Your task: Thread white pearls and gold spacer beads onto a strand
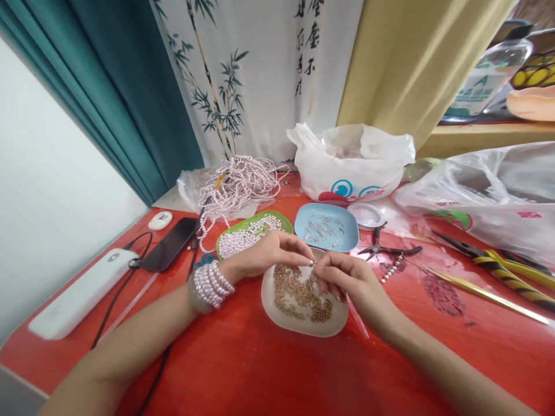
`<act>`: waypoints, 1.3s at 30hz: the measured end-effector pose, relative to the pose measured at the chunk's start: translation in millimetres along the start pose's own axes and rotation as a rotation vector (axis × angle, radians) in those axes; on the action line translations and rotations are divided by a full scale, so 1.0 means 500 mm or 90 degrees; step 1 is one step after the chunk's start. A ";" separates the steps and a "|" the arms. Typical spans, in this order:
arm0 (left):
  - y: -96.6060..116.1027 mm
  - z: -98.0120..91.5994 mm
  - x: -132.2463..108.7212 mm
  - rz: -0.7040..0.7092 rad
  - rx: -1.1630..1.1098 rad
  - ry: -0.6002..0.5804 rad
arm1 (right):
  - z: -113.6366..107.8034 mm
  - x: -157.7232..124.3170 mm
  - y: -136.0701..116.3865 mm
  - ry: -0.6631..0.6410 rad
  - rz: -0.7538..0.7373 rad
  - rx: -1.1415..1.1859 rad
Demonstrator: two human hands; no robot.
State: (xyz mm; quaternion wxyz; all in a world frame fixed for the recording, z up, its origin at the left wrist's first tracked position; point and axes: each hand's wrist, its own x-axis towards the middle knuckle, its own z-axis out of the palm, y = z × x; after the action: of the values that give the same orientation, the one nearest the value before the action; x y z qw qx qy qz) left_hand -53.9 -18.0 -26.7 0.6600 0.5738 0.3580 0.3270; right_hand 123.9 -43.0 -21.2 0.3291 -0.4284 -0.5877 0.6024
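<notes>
My left hand (284, 249), wearing several pearl bracelets (212, 284) at the wrist, pinches a tiny shiny bead (313, 263) between thumb and fingertips. My right hand (342, 274) meets it there, its fingers also closed in a pinch; what they grip is too small to make out. Both hands are over a cream dish (277, 320) of small gold beads (299, 294). A short beaded strand (393, 268) shows beyond my right hand; whether it joins what I hold, I cannot tell. Behind are a green tray (284, 221) of pearl beads and a blue tray (327, 211) of small metal pieces.
Pearl strands (243, 185) are heaped at the back. Small black-handled pliers (385, 248), gold tweezers (485, 292) and yellow-black pliers (498, 263) lie right. Plastic bags (351, 164) stand behind. A phone (169, 245), power bank (84, 294) and cables are left.
</notes>
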 end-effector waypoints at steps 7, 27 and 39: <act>0.015 0.009 -0.006 0.058 0.120 0.052 | -0.008 0.006 -0.010 -0.049 -0.001 -0.019; 0.087 0.107 0.039 0.188 0.260 0.111 | -0.111 -0.048 -0.070 -0.094 -0.111 -0.093; 0.069 0.082 0.049 0.211 0.536 0.206 | -0.144 -0.031 -0.071 0.025 -0.062 -0.177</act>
State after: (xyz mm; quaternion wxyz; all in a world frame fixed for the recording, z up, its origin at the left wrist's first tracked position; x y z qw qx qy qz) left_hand -6.7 -14.5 8.7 0.2446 0.7823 0.4612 0.3398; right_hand 191.5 -23.2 20.3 0.3065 -0.4524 -0.6790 0.4902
